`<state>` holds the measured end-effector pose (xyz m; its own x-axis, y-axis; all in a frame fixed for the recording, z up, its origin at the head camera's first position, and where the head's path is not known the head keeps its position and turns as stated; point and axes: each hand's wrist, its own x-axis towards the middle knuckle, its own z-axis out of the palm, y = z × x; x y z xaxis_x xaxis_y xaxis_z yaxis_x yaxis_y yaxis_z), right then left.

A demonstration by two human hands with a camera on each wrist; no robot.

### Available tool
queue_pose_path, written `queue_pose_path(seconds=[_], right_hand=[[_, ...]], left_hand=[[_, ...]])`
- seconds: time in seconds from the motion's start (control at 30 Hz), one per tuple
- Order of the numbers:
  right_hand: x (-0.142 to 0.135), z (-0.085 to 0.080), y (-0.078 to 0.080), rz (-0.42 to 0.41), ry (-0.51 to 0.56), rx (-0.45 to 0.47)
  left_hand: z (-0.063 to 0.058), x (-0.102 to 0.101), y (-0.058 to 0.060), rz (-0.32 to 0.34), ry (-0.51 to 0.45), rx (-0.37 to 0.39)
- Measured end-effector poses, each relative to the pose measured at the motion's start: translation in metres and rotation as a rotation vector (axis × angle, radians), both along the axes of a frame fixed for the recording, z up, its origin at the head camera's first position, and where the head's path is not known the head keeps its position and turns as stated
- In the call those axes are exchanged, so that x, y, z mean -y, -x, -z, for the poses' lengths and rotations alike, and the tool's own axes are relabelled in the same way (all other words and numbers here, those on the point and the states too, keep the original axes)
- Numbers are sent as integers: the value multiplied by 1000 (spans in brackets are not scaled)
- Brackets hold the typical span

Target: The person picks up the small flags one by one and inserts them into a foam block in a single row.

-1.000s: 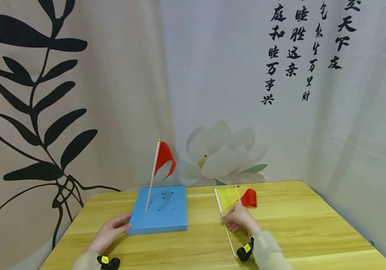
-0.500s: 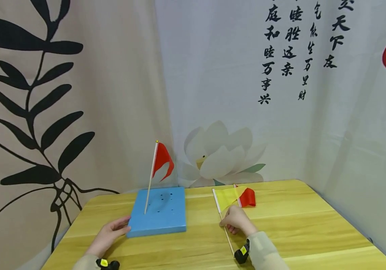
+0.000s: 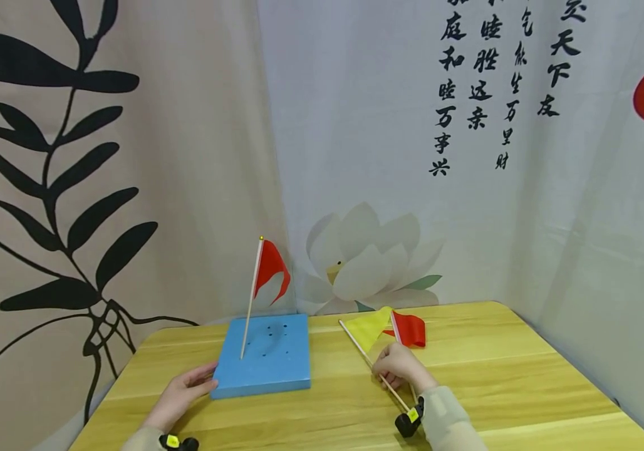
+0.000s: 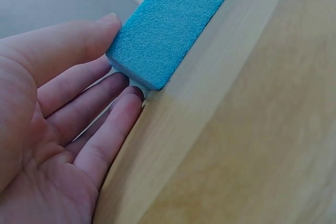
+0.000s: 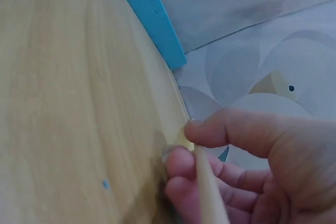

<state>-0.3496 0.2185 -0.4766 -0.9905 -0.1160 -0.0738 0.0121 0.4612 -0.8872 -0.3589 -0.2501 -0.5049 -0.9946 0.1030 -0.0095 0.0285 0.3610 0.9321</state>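
Note:
My right hand (image 3: 403, 364) pinches the thin wooden stick of a yellow flag (image 3: 367, 326) between thumb and fingers. The right wrist view shows the stick (image 5: 207, 187) running down past the fingertips. Partly behind that hand, a second flag, red (image 3: 412, 329), lies on the table. At the left, a flat blue foam board (image 3: 285, 373) with several small holes carries an upright red flag (image 3: 271, 266). My left hand (image 3: 183, 388) touches the board's left side with nearly straight fingers; in the left wrist view the thumb (image 4: 89, 38) rests at the board's corner.
The wooden table (image 3: 525, 376) reaches back to a pale curtain (image 3: 367, 125) printed with leaves, a lotus and dark characters. A black wrist camera (image 3: 409, 423) sits by the right sleeve. A small blue speck (image 5: 106, 184) lies on the table.
My right hand has swung the yellow flag: its top has moved left and its stick now slants more. More of the lying red flag shows. The left hand stays at the board.

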Motion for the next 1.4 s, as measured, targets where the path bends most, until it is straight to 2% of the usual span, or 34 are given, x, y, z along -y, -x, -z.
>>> queue_pose_path(seconds=[0.4,0.7,0.9,1.07,1.4], right_hand=[[-3,4,8,-63,177,107],[-6,-3,5,-102,241,100],[-6,-19,5,-72,247,43],[-7,-37,8,-40,299,-3],[-6,-82,5,-1,400,-130]], left_hand=[[-1,-1,-1,-3,8,0],[0,-2,1,-5,9,2],[-1,-2,1,-3,10,9],[-2,-2,0,3,14,0],[-1,-2,-1,-10,3,0]])
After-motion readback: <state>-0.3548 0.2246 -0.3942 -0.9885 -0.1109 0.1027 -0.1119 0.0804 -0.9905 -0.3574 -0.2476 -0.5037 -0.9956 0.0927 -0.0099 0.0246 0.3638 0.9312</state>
